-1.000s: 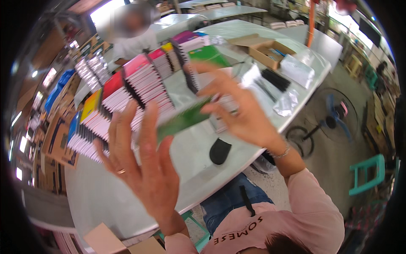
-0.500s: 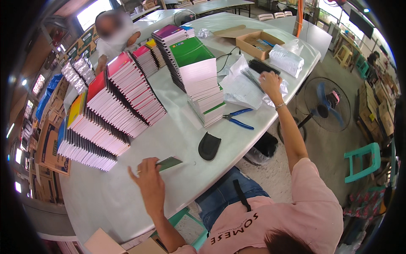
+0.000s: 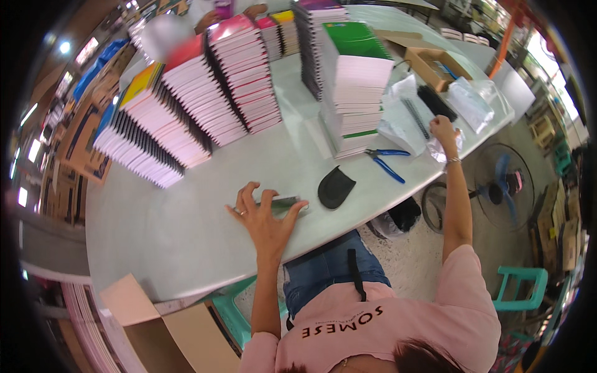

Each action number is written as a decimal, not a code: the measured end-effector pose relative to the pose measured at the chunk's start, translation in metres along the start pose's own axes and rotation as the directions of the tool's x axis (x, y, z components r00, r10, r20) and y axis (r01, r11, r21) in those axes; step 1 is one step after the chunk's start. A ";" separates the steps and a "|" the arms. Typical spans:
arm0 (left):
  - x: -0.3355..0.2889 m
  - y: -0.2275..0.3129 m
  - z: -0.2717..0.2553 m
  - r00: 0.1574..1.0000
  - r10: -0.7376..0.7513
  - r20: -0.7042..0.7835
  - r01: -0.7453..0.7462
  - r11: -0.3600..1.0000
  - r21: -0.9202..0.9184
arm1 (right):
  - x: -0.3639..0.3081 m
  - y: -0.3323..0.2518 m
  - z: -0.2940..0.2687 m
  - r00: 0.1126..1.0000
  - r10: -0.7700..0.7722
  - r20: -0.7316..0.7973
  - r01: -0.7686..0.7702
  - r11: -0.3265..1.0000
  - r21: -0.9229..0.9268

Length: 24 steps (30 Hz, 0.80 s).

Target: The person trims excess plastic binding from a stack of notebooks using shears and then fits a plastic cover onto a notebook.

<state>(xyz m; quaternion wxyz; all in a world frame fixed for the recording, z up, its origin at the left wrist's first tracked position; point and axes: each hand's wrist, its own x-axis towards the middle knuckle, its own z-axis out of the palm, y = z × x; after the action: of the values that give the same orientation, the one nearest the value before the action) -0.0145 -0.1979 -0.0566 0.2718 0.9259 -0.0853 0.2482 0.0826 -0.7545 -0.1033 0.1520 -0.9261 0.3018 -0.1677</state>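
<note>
My left hand [image 3: 266, 219] is over the near part of the table with fingers spread and thumb apart. A small, flat, dark green piece [image 3: 283, 204] shows between its thumb and fingers; I cannot tell whether they touch it. My right hand [image 3: 444, 133] is curled at the right edge, beside a pile of black binding coils [image 3: 437, 103]. What its fingers hold, if anything, is hidden. A single dark coil [image 3: 415, 118] lies on the crumpled white wrapping [image 3: 398, 112] next to it. A rounded black pouch-like piece [image 3: 336, 188] and blue-handled cutters [image 3: 389, 165] lie between my hands.
Tall stacks of spiral-bound notebooks with green [image 3: 357, 81], red [image 3: 202, 90], yellow [image 3: 166, 115] and blue [image 3: 140, 149] covers stand across the table. An open cardboard box [image 3: 438, 68] is at the far right. Beyond the table's right edge stands a fan [image 3: 497, 189]. A co-worker's hands [image 3: 255, 10] show at the far side.
My left hand has spread its fingers around the green piece. My right hand is curled lower beside the coil pile. The whole view has shifted, so the table's contents appear higher and further right.
</note>
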 end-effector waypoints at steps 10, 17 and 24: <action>-0.002 -0.008 0.010 0.992 0.015 -0.124 -0.011 0.999 0.030 | -0.037 -0.049 -0.011 0.995 -0.073 0.066 0.075 0.997 -0.016; -0.001 -0.005 0.010 0.994 0.031 -0.107 -0.025 0.998 0.057 | -0.022 -0.037 -0.021 0.968 -0.018 -0.251 0.137 0.874 0.467; 0.000 -0.007 0.009 0.988 0.038 -0.147 -0.034 0.999 0.032 | -0.042 -0.074 -0.080 0.947 0.005 -0.323 0.319 0.132 0.939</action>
<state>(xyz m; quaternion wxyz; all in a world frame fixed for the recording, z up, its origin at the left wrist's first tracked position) -0.0085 -0.1971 -0.0664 0.2591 0.9072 -0.0781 0.3221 0.0561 -0.6865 -0.0123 0.6597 -0.5992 0.0358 -0.4522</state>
